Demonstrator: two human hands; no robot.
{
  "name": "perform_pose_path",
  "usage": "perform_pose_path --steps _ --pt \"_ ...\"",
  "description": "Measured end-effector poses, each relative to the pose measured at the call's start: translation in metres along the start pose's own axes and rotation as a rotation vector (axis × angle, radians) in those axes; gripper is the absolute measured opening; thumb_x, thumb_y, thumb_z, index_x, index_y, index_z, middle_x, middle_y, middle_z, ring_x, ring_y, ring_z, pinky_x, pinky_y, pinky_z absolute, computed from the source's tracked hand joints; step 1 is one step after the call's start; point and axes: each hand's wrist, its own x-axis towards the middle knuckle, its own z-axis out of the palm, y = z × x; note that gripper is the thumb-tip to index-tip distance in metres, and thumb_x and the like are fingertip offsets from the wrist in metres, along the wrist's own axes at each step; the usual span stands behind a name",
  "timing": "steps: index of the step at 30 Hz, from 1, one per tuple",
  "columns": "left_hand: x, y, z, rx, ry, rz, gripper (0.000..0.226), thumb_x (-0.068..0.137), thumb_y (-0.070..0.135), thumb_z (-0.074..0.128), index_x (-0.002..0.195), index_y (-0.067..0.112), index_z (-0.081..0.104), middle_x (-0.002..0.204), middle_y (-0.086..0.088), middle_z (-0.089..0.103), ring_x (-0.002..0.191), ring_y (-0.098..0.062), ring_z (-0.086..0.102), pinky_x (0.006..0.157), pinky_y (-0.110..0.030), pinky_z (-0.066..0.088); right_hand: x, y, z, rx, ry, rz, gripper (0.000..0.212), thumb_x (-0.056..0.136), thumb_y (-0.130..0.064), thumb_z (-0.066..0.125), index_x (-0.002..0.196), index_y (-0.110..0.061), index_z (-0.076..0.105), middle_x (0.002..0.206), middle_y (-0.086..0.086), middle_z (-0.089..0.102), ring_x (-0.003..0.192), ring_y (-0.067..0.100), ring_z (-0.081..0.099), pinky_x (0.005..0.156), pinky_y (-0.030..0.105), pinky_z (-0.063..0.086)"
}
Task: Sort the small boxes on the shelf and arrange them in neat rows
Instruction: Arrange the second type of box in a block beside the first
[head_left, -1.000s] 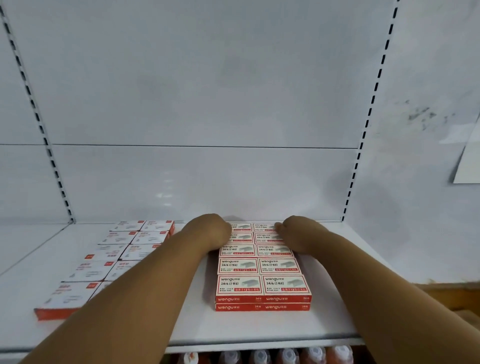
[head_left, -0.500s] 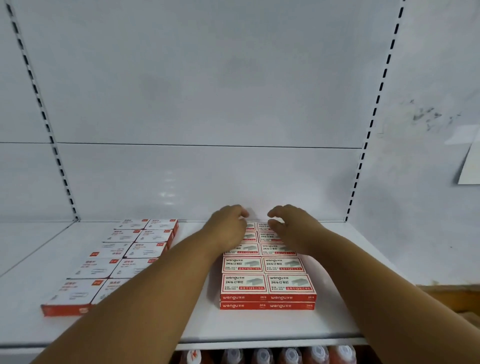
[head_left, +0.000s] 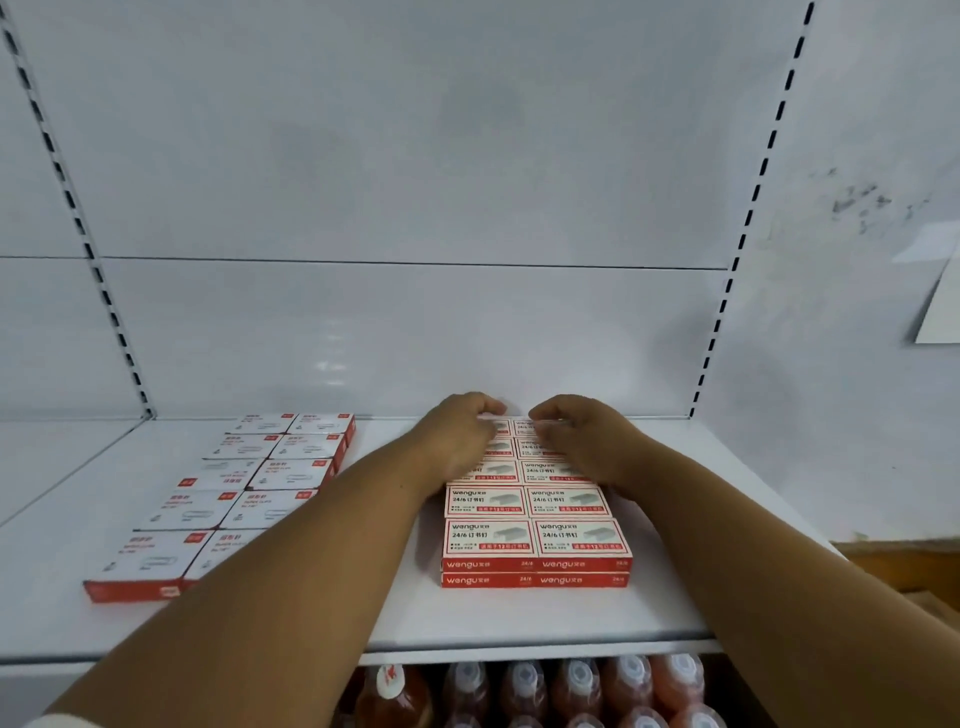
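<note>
A block of red-and-white staple boxes (head_left: 535, 535) lies in two columns, two layers high, right of the middle of the white shelf (head_left: 519, 618). My left hand (head_left: 457, 441) rests on the rear left boxes and my right hand (head_left: 582, 441) on the rear right ones. Both hands have their fingers bent over the block's back edge, fingertips close together near the back panel. They cover the rear boxes. A second two-column block of white paper-clip boxes with red sides (head_left: 234, 499) lies to the left, partly behind my left forearm.
The shelf's back panel stands right behind the blocks, with slotted uprights on either side. Bottles with pale caps (head_left: 524, 686) fill the shelf below. A paper sheet (head_left: 940, 312) hangs on the right wall. Something brown and wooden (head_left: 898, 566) sits at the right.
Both hands have moved from the sides of the staple block to its back edge and drawn closer together. The boxes look unmoved.
</note>
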Motion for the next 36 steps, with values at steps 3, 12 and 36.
perform_pose_path --steps 3,12,36 --pt "-0.008 0.005 -0.01 -0.265 0.113 -0.001 0.028 0.101 0.024 0.041 0.123 0.027 0.057 0.112 0.006 0.062 0.083 -0.01 0.066 0.065 -0.022 0.051 -0.01 -0.002 -0.012 0.229 0.069 0.001 0.031 0.098 -0.039 0.052 0.115 -0.016 0.065 0.123 0.004 0.065 0.113 0.023 0.061 0.093 0.032 0.046" --pt "-0.044 -0.017 -0.013 -1.012 0.023 -0.211 0.082 0.086 0.079 0.022 0.152 0.031 0.026 0.159 0.007 0.022 0.146 -0.017 0.022 0.106 -0.036 0.028 -0.052 -0.009 -0.002 0.819 0.028 0.316 0.063 0.088 -0.074 0.032 0.142 -0.042 0.042 0.156 -0.003 0.03 0.064 0.015 0.072 0.054 0.028 0.058" --pt "-0.054 -0.023 0.007 -1.072 -0.092 -0.177 0.068 0.08 0.082 0.019 0.052 0.048 0.07 0.061 0.02 0.069 0.062 -0.008 0.072 0.054 -0.029 0.056 -0.054 -0.005 0.009 0.693 0.061 0.29 0.067 0.09 -0.074 0.025 0.146 -0.037 0.036 0.153 -0.008 0.036 0.115 0.006 0.06 0.043 0.012 0.047"
